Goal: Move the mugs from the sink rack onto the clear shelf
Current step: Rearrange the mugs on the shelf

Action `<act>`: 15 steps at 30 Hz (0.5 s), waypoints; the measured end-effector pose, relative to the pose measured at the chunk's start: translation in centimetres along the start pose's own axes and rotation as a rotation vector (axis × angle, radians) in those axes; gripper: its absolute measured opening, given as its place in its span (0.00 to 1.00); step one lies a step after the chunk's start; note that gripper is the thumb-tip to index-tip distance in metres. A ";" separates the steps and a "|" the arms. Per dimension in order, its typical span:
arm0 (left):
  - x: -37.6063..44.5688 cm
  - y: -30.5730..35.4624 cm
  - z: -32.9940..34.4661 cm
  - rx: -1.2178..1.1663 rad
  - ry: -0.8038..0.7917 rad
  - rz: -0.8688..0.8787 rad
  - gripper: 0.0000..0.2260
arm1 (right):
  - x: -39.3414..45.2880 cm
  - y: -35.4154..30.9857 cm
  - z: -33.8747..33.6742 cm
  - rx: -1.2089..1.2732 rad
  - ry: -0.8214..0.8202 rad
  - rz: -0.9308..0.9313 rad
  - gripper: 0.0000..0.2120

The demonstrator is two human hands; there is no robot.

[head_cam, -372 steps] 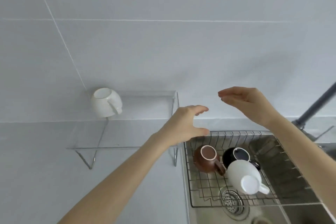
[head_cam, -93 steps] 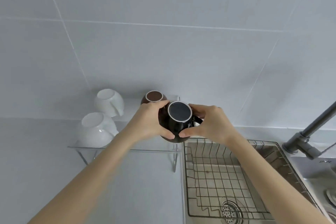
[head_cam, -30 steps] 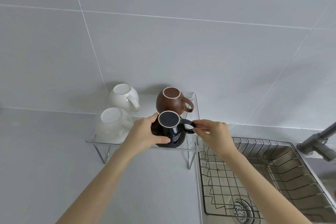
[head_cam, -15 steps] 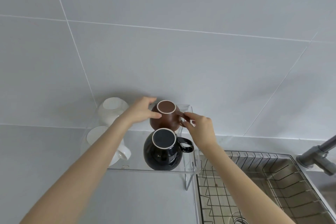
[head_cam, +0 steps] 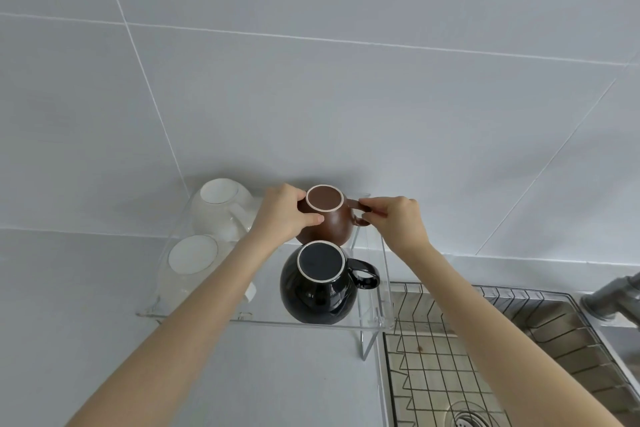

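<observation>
Brown mug [head_cam: 329,218], upside down at the back of the clear shelf [head_cam: 263,317], is gripped by both hands: left hand [head_cam: 285,215] wraps its nine o'clock side, right hand [head_cam: 394,220] pinches the handle at three o'clock. Black mug [head_cam: 317,284] sits at its six o'clock.

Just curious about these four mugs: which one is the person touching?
The brown mug, back right on the shelf: left hand on its body, right hand at its handle.

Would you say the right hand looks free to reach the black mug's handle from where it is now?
Probably yes. The right hand pinches the brown mug handle just behind; the black mug handle sticks out to the right, uncovered, nothing between.
</observation>
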State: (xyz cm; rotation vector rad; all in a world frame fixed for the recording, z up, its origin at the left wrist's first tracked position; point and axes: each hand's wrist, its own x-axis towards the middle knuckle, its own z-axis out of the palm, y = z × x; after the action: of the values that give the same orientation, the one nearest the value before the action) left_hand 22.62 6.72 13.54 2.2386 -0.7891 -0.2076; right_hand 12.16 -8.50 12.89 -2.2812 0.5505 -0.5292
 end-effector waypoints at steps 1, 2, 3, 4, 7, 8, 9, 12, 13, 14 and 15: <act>-0.1 0.0 0.0 0.000 0.003 0.000 0.11 | -0.1 -0.1 0.0 0.013 0.002 0.003 0.11; -0.1 -0.1 0.0 0.001 0.005 0.010 0.10 | -0.1 -0.1 -0.1 0.025 0.000 0.005 0.11; 0.0 -0.1 0.0 0.001 0.001 0.017 0.10 | -0.1 0.0 -0.1 0.036 -0.001 0.006 0.11; 0.1 -0.2 0.1 0.003 0.001 0.030 0.11 | -0.1 0.0 -0.1 0.047 -0.003 0.009 0.10; 0.1 -0.1 -0.1 0.014 0.001 0.033 0.11 | -0.2 0.0 -0.1 0.061 0.002 0.013 0.10; 0.1 -0.1 -0.1 0.017 0.006 0.030 0.12 | -0.2 0.1 -0.1 0.061 0.004 0.019 0.11; 0.1 0.0 -0.2 0.023 -0.001 0.022 0.12 | -0.2 0.1 -0.2 0.064 0.000 0.028 0.11; -0.1 0.0 -0.4 0.010 -0.052 0.003 0.16 | -0.1 -0.1 -0.4 0.050 -0.058 0.047 0.12; -0.4 0.0 -0.6 -0.015 -0.075 0.001 0.20 | -0.2 -0.4 -0.5 0.007 -0.082 0.044 0.15; -0.9 0.0 -1.2 -0.045 -0.077 -0.002 0.25 | -0.4 -0.8 -0.5 -0.030 -0.092 0.034 0.19; -1.8 0.1 -2.1 -0.076 -0.064 -0.006 0.28 | -0.8 -1.5 -0.5 -0.027 -0.072 0.011 0.20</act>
State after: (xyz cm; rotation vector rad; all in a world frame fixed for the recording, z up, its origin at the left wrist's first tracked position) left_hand 21.89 9.02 14.92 2.1720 -0.7958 -0.3085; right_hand 11.54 -7.35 14.18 -2.3120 0.5367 -0.4344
